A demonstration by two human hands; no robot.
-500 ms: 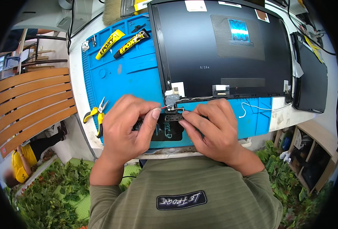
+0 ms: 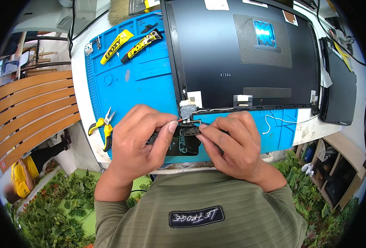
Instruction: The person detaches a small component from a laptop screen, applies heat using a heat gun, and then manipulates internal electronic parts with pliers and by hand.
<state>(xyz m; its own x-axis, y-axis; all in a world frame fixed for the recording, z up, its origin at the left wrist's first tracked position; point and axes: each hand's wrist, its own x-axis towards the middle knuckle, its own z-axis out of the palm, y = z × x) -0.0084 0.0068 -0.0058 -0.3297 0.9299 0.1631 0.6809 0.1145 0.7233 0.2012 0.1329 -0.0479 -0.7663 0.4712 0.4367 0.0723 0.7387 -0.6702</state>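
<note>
1. Blue work mat (image 2: 125, 93) spreads across a white worktop (image 2: 79, 91) as a person in an olive shirt (image 2: 150, 231) works bare-handed on small parts; clock directions run from the gap between the hands.
2. At 9 o'clock, the left hand (image 2: 139, 134) pinches a thin red piece (image 2: 180, 120), thumb and forefinger pressed together on it.
3. At 3 o'clock, the right hand (image 2: 236, 142) has thumb and forefinger closed on the right end of a small dark bracket (image 2: 190, 131), which sits between the two hands.
4. Just beyond the bracket, at 12 o'clock, a grey hinge piece (image 2: 187, 110) lies at the near-left corner of a black display panel (image 2: 207, 49), whose bulk stretches toward 1 and 2 o'clock.
5. Yellow-and-black pliers (image 2: 106, 121) rest open at 9 o'clock, past the left hand; a yellow tube (image 2: 116, 46) and a black tube (image 2: 141, 46) lie side by side near 11.
6. Beneath the bracket, at 6 o'clock, lies a flat black item (image 2: 189, 147); a loose white cable (image 2: 282, 121) curls at 3, beyond the right hand.
</note>
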